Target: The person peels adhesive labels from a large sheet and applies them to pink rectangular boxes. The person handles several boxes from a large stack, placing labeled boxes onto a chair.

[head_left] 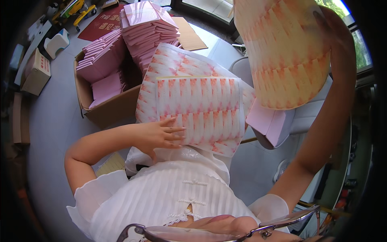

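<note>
My left hand (159, 135) lies with its fingers spread on the lower left part of a sheet (201, 97) printed with rows of white and orange-pink strips. Larger sheets with the same pattern (181, 60) are under it, fanned out across my lap. Raised at the upper right, my right hand (334, 30) grips the edge of another printed sheet (288, 56), which hangs down, curved and yellowish against the light. The right fingers are partly hidden behind that sheet. Below it, a pink folded card (268, 121) rests on a grey chair (304, 117).
An open cardboard box (113, 107) at the left holds pink folded pieces (100, 52). A tall stack of similar pink pieces (149, 28) rises beside them, near a flat cardboard piece (187, 34). Farther left are a closed carton (37, 72) and a white stool (57, 43).
</note>
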### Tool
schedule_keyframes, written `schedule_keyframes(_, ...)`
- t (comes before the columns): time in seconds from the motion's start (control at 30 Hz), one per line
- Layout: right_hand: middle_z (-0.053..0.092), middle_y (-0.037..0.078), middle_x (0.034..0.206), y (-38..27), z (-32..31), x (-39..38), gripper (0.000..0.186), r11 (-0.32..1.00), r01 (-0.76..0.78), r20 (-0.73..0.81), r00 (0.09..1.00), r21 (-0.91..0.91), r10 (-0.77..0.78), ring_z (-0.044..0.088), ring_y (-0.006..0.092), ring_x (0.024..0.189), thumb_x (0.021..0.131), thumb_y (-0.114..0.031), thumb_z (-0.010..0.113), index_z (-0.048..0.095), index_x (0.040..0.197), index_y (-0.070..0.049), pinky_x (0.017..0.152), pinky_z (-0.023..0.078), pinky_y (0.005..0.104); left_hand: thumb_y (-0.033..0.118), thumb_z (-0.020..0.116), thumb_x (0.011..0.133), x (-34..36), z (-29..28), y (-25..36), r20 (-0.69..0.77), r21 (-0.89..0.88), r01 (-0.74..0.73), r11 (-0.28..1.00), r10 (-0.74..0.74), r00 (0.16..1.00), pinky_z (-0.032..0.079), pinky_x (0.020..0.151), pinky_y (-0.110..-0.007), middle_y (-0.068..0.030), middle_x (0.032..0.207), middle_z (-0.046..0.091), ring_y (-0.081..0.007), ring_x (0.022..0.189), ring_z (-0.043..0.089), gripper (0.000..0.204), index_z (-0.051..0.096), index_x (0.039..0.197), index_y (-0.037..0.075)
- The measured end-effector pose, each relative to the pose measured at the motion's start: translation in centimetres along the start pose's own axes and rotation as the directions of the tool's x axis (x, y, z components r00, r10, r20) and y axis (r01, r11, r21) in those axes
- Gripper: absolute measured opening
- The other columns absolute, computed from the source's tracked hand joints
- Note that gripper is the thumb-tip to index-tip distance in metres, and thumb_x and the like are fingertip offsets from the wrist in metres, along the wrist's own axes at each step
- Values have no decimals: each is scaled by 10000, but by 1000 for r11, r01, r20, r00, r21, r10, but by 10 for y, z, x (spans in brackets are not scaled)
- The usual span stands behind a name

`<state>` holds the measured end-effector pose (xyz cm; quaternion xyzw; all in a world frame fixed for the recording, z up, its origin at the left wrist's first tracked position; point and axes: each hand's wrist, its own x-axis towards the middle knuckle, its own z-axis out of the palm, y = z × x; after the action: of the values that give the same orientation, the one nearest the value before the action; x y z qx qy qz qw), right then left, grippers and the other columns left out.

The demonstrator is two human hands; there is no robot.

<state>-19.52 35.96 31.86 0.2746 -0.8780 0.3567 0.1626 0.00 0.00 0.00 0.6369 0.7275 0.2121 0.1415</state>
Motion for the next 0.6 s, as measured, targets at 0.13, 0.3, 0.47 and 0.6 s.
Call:
schedule_keyframes(0.13, 652, 30, 1089, -19, 12, -8, 384, 985, -68, -1, 998, 159, 69, 617, 112, 970, 903, -183, 622, 571, 1260, -50, 824, 485, 270, 168, 710, 833, -9, -59, -11, -324, -655, 25, 755, -311, 894, 312, 1102, -438, -98, 1470, 387, -252, 1364, 351, 619, 444, 1386, 90)
schedule_keyframes(0.3, 616, 112, 1185, -31, 22, -10, 584, 837, -111, 86, 993, 535, 76, 595, 176, 1066, 881, -170, 640, 391, 1389, -25, 949, 429, 305, 452, 727, 802, 55, -93, -47, -126, -805, -592, -33, -966, 226, 245, 1129, -414, -118, 1481, 306, -207, 1395, 244, 924, 236, 1435, -10)
schedule_keyframes(0.47, 577, 169, 1249, -30, 41, -32, 721, 852, -128, 111, 990, 508, 83, 553, 254, 1159, 831, -159, 683, 315, 1436, -26, 1011, 387, 355, 338, 666, 876, 45, -107, -31, -512, -696, -688, 206, -814, 274, 393, 1011, -334, -70, 1309, 526, -154, 1205, 485, 620, 409, 1333, 7)
schedule_keyframes(0.6, 479, 177, 1379, -9, 56, -35, 795, 873, -103, 364, 927, 477, -89, 484, 270, 1257, 803, -192, 715, 296, 1469, -80, 1088, 302, 381, 264, 659, 891, 6, -129, -37, -614, -706, -537, 463, -777, 138, 454, 946, -313, -76, 1203, 596, -146, 1083, 573, 539, 432, 1304, 1)
